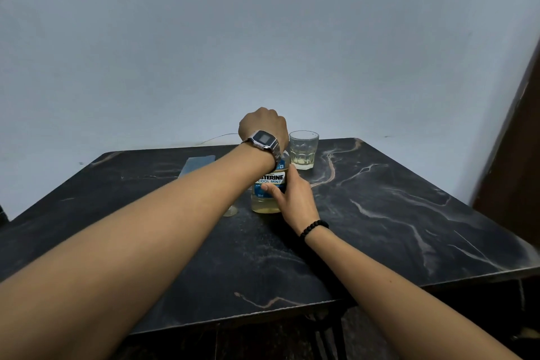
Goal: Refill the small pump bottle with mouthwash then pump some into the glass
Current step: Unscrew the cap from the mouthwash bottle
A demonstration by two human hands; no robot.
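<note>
Dark marble-look tabletop (380, 213) with pale veins, and pretty much dead centre stands the clear plastic mouthwash bottle with the blue and white label (267, 184), upright, pale yellowish liquid sitting low in it. The right hand (292, 199) is wrapped round the bottle's body, thumb across the label, steadying it. The left hand (263, 126) comes over from above and is curled down over the bottle's top, so it looks clenched on the cap, but the cap itself is hidden behind the wrist and its silver digital watch (263, 139), so I can't say if it's on or off. Just behind and to the right is the small faceted clear glass (303, 150) with a bit of pale liquid in the bottom, close to the bottle but not touching. The small pump bottle I honestly can't make out; there's a rounded clear bit (230, 211) poking out under the left forearm, could be part of it, can't tell. Biggest risk, I reckon: twisting hard with that forearm sweeping low could knock whatever's under it, or the glass gets bumped when the bottle lifts.
</note>
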